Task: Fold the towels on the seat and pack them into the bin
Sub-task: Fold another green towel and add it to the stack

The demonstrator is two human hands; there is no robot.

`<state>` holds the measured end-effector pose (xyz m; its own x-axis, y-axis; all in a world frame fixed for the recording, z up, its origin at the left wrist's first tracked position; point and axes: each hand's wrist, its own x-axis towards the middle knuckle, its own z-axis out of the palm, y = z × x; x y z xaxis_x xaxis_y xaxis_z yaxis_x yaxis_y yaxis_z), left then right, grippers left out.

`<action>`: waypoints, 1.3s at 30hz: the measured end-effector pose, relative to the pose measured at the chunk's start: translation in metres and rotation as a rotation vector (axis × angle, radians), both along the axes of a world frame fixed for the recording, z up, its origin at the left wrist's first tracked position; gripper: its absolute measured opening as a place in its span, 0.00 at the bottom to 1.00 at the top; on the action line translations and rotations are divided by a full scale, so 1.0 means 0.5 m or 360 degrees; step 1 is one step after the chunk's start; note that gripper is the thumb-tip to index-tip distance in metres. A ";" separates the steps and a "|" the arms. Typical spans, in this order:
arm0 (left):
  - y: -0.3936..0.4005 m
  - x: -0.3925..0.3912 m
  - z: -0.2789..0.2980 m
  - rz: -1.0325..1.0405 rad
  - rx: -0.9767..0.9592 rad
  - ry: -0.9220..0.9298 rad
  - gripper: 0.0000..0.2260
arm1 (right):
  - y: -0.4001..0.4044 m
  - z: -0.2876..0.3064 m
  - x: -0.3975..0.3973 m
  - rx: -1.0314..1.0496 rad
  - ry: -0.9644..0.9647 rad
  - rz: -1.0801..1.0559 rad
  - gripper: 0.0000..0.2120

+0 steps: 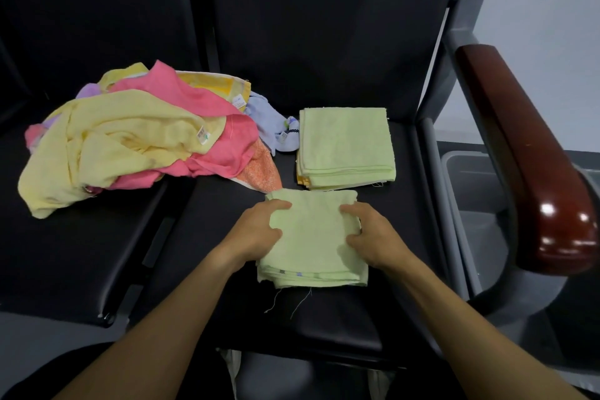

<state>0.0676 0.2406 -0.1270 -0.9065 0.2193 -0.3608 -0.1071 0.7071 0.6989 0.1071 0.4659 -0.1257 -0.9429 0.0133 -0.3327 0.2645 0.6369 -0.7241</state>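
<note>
green towel in both hands, stack dead ahead, bin off to the right

and here we are at the near edge of the black seat (pixel 324 75), where a folded green towel (pixel 313 243) lies flat between both hands. the left hand (pixel 256 230) grips its left edge, fingers curled over the top and thumb tucked at the side. the right hand (pixel 370 237) mirrors it on the right edge, fingers and thumb pinching the cloth. neither hand is empty, neither is slack.

now the geometry that matters. the towel's long axis runs away from the person, near hem with its loose threads closest, far edge almost touching the folded stack (pixel 345 146) just beyond it. that stack, green on top with a sliver of orange beneath, sits straight ahead of the hands, so placing the towel there looks like a short forward carry, no turn needed.

the bin (pixel 470 178) is a different story: grey, down on the floor to the right, past the seat edge and partly hidden behind the glossy brown armrest (pixel 526 153). the right hand is plainly the nearer one for that trip.

over on the left seat, well apart, the unfolded heap (pixel 136 140) of yellow, pink and pale blue towels waits. plenty left, by the look of it.
</note>
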 end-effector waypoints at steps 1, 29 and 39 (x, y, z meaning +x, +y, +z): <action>0.000 -0.001 0.002 0.0007 0.0000 -0.0008 0.28 | 0.002 0.000 -0.001 -0.0015 0.0000 -0.0005 0.30; 0.057 -0.004 -0.065 -0.0268 -0.0809 0.0612 0.20 | -0.040 -0.071 -0.020 0.0982 0.0323 0.0258 0.24; 0.037 -0.016 -0.058 -0.0119 -0.0975 0.0328 0.24 | -0.020 -0.046 -0.029 0.1136 0.0251 0.0163 0.22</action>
